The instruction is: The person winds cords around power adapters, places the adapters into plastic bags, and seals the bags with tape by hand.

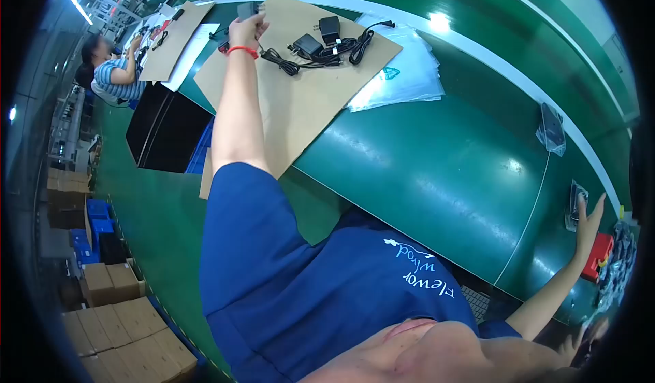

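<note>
My left hand (248, 29), with a red band at the wrist, reaches to the far end of the cardboard sheet (293, 117). Its fingers are closed around a dark grey block that looks like a power adapter (246, 11). Right of it on the cardboard lie two black power adapters (308, 46) with coiled black cables (358, 50). Over on the right side, my right hand (588, 227) has its fingers apart beside a dark item in a clear bag (574, 205). Whether a finger touches that bag I cannot tell.
Clear plastic bags (409, 76) lie partly under the cardboard on the green table (423, 171). Another bagged item (551, 129) sits at the table's far edge. A red box (598, 256) stands beside piled bagged items (617, 267). A co-worker (116, 76) sits at upper left. Cartons (129, 328) stack lower left.
</note>
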Demonstrator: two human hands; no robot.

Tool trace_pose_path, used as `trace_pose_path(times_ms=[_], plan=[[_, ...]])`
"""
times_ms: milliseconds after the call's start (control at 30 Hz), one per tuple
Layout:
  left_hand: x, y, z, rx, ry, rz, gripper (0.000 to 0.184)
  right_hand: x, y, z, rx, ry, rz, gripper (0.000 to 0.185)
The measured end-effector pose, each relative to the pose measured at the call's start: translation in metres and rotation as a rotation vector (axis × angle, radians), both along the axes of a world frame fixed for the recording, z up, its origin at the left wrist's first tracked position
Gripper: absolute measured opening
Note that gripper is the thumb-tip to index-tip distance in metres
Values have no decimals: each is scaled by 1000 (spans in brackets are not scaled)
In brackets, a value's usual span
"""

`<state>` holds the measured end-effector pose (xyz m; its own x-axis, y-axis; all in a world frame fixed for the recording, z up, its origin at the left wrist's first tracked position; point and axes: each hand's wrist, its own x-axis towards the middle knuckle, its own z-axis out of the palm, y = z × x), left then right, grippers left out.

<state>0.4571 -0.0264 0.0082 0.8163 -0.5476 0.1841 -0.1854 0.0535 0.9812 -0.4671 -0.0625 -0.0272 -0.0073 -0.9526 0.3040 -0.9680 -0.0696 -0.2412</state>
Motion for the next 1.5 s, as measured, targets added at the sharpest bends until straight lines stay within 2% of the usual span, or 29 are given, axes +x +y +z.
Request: trace_pose_path(times_ms=[33, 67, 133, 200, 267, 333, 367, 400, 433, 500, 567, 733, 833, 1000, 1100, 1133, 1233, 1267, 1367, 1500], plan=[[-1, 7, 17, -93, 240, -254, 28, 36, 6, 24, -58, -55, 28, 73], [-12, 9, 34, -91, 230, -260, 28, 66, 9, 37, -116, -110, 51, 70], [-45, 15, 70, -428, 469, -621, 25, 101, -2, 39, -96, -457, 213, 59], [-103, 18, 106, -475, 418, -740, 27, 159, 1, 54, -56, -689, 383, 46], [-162, 2, 126, -524, 375, -878, 30, 218, 14, 68, -45, -756, 491, 39], [-217, -18, 137, -810, 692, -1725, 31, 271, 30, 81, -77, -709, 642, 35], [-250, -11, 149, -805, 704, -1756, 31, 292, 33, 83, -117, -681, 722, 37], [-287, 8, 163, -698, 549, -1495, 29, 309, 36, 83, -156, -650, 795, 39], [-315, 19, 167, -590, 396, -1237, 27, 323, 39, 83, -132, -738, 835, 41], [-358, 15, 158, -578, 417, -1257, 27, 338, 46, 79, -120, -821, 839, 42], [-391, 9, 150, -570, 422, -1207, 26, 341, 48, 70, 119, -1105, 928, 48], [-414, -29, 108, -679, 455, -1080, 25, 318, 47, 52, 193, -1220, 786, 54], [-416, -49, 88, -544, 702, -1007, 28, 308, 30, 62, -762, -243, 1011, 55], [-436, -36, 91, -629, 817, -1150, 30, 319, 35, 44, -595, -185, 731, 54], [-464, 0, 86, -514, 939, -1270, 36, 311, 12, 36, -412, -393, 516, 49], [-465, 5, 79, -505, 949, -1279, 36, 306, 9, 36, -408, -389, 501, 49], [-459, 9, 47, -374, 754, -1161, 42, 291, 3, 46, -23, -1255, 497, 43], [-457, 9, 38, -373, 758, -1165, 42, 291, 4, 46, -25, -1252, 492, 43], [-453, 11, 17, -76, 692, -1233, 48, 298, 10, 47, 66, -1520, 656, 40], [-445, 9, 8, -36, 538, -1248, 55, 296, 7, 36, 146, -1370, 764, 39]])
